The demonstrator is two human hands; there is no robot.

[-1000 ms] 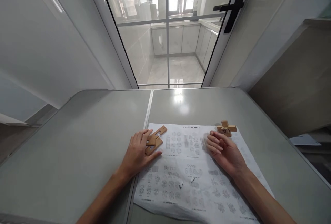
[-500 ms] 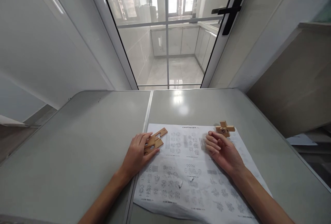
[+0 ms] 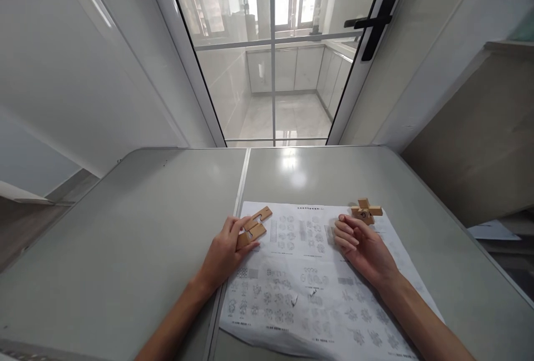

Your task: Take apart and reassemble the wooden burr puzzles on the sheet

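Note:
Notched wooden pieces (image 3: 255,231) lie at the upper left corner of a printed paper sheet (image 3: 292,263). My left hand (image 3: 227,247) has its fingers and thumb closed around their left side, partly covering them. My right hand (image 3: 361,247) rests palm up on the right part of the sheet, its fingers loosely curled with nothing visible in them. Just beyond its fingertips stands a cross-shaped assembly of wooden pieces (image 3: 365,212) with a dark mark on it, at the sheet's upper right corner.
The grey table (image 3: 125,227) has a metal seam (image 3: 242,177) running front to back, left of the sheet. Behind its far edge is a glass door (image 3: 267,88) with a black handle (image 3: 377,21). Shelves stand beyond the table at the right.
My left hand's fingers have drawn in more on the wooden pieces. The right hand keeps its pose. The whole view has shifted slightly.

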